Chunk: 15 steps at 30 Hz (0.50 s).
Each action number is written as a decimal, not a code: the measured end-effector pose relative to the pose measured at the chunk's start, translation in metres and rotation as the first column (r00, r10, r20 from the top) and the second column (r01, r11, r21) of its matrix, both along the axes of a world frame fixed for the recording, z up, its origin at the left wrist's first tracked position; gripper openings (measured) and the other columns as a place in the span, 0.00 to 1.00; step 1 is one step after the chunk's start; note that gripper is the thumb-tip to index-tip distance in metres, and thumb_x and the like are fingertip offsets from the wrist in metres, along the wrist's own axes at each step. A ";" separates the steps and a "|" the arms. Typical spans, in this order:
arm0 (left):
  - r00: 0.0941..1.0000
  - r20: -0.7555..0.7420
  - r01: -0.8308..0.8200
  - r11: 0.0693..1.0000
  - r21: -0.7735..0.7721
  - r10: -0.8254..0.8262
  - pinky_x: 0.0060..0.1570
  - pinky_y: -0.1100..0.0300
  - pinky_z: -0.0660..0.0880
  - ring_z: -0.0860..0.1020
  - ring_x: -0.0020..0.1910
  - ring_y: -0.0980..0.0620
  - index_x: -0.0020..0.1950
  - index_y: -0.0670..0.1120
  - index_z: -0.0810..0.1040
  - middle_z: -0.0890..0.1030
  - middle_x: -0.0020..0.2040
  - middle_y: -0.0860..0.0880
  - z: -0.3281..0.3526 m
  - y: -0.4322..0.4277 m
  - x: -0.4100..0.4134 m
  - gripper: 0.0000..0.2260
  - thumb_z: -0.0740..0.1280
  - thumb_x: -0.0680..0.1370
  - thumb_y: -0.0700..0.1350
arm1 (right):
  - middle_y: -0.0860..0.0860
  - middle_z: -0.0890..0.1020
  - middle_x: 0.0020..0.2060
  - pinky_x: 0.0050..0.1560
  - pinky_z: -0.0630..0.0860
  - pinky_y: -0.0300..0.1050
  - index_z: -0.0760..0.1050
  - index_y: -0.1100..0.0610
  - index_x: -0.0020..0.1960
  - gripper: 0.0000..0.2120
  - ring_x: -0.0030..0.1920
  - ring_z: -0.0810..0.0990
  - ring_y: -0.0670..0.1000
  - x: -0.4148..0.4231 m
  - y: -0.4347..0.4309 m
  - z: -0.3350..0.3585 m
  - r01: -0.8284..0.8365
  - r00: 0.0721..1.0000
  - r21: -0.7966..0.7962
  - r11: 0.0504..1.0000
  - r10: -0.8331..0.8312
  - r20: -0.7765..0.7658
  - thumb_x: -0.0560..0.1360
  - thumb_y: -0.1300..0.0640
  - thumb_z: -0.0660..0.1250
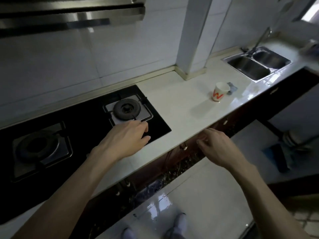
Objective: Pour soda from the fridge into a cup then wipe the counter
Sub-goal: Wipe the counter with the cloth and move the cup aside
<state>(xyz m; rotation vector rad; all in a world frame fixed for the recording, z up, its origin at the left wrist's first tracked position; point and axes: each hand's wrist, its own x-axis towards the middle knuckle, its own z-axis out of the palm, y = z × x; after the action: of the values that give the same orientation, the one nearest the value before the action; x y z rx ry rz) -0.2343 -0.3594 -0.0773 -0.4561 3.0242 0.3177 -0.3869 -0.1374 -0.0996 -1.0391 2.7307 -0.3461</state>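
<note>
A white paper cup with a red-and-orange mark stands upright on the white counter, right of the stove. A small grey-blue cloth lies just behind the cup. My left hand hovers over the front right corner of the black stove, fingers loosely bent, holding nothing. My right hand hangs in front of the counter edge, well short of the cup, fingers loosely curled and empty. No soda or fridge is in view.
A black two-burner gas stove fills the left of the counter. A double steel sink with a tap sits at the far right. A white column stands against the wall. Dark cabinet fronts run below the counter. A range hood hangs above.
</note>
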 end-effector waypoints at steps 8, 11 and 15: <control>0.999 0.021 0.033 0.997 -0.072 -0.032 0.48 0.51 0.76 0.76 0.52 0.50 0.58 0.49 0.73 0.77 0.54 0.50 0.007 0.072 -0.097 0.13 0.58 0.81 0.55 | 0.49 0.79 0.52 0.50 0.76 0.47 0.77 0.54 0.55 0.12 0.53 0.78 0.52 -0.085 0.068 0.008 0.020 0.999 -0.039 0.999 -0.021 -0.028 0.78 0.52 0.58; 0.999 0.002 0.037 0.997 -0.067 -0.037 0.51 0.52 0.75 0.75 0.57 0.50 0.63 0.49 0.73 0.77 0.58 0.51 0.012 0.104 -0.139 0.16 0.57 0.81 0.56 | 0.50 0.79 0.49 0.49 0.77 0.50 0.77 0.56 0.51 0.11 0.51 0.79 0.53 -0.121 0.097 0.016 0.017 0.999 -0.032 0.999 -0.019 -0.051 0.77 0.54 0.58; 0.999 0.012 0.049 0.997 -0.053 -0.049 0.54 0.52 0.75 0.75 0.58 0.51 0.65 0.49 0.72 0.77 0.59 0.51 0.015 0.138 -0.185 0.17 0.57 0.81 0.56 | 0.49 0.79 0.50 0.50 0.77 0.51 0.77 0.55 0.53 0.12 0.52 0.78 0.52 -0.161 0.133 0.019 0.037 0.998 -0.054 0.998 -0.039 -0.049 0.77 0.53 0.58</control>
<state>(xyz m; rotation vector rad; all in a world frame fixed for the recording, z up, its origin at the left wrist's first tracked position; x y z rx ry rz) -0.4191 -0.2217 -0.0625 -0.3854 3.0341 0.2314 -0.5483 -0.0045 -0.0811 -1.0236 2.8037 -0.4056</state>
